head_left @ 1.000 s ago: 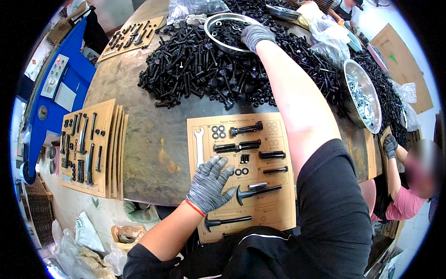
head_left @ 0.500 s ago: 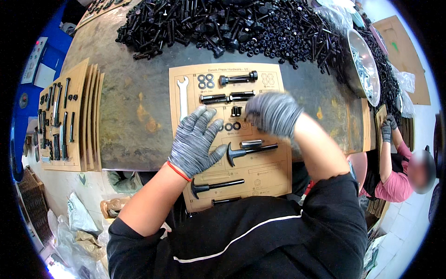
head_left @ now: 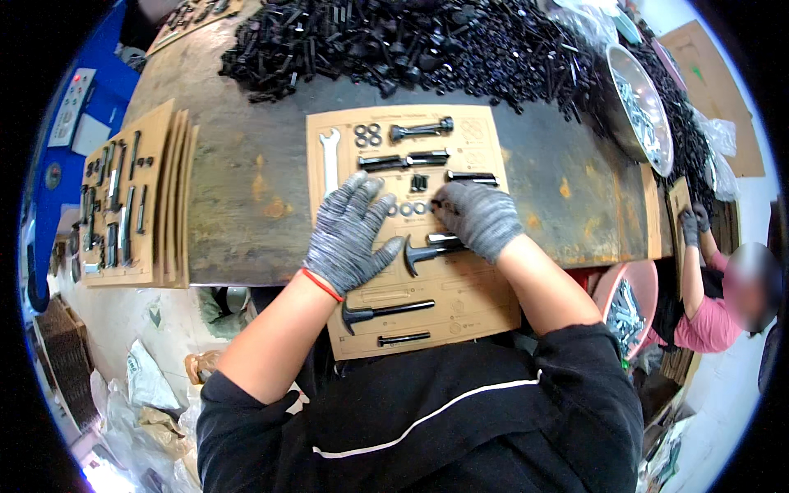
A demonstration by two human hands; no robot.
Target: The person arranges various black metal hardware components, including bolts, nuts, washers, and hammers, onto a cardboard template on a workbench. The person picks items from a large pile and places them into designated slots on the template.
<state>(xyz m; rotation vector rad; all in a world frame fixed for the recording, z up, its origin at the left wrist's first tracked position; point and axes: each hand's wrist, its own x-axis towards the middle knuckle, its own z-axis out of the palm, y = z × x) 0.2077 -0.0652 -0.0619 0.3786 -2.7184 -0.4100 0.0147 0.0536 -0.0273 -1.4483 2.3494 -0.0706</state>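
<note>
The card (head_left: 460, 287), a tan cardboard sheet with outlined slots, lies on the near edge of the table (head_left: 246, 189), right in front of the person. The right hand (head_left: 481, 218), in a grey knit glove, rests on the middle of the card with its fingers curled down onto a small black part; what lies under the fingertips is hidden, so whether they pinch it cannot be told. Half a second ago this hand was higher above the card, nearer its centre; it has since come down and to the right. The left hand (head_left: 349, 234), gloved alike, lies flat and spread on the card's left side, much where it was before, pinning the sheet and gripping nothing.

On the card sit a wrench (head_left: 330, 156) at the upper left, washers (head_left: 367, 135) beside it, a long bolt (head_left: 421, 129) along the top, and more black bolts below. A hammer-shaped piece (head_left: 378, 312) and a short bolt (head_left: 403, 338) lie near the bottom edge.

Beyond the card a heap of black bolts (head_left: 427, 45) covers the far table. A steel bowl (head_left: 641, 111) stands to the right. A stack of filled cards (head_left: 131, 205) lies at the left. At the right edge another person's gloved hands (head_left: 694, 226) work at another card.
</note>
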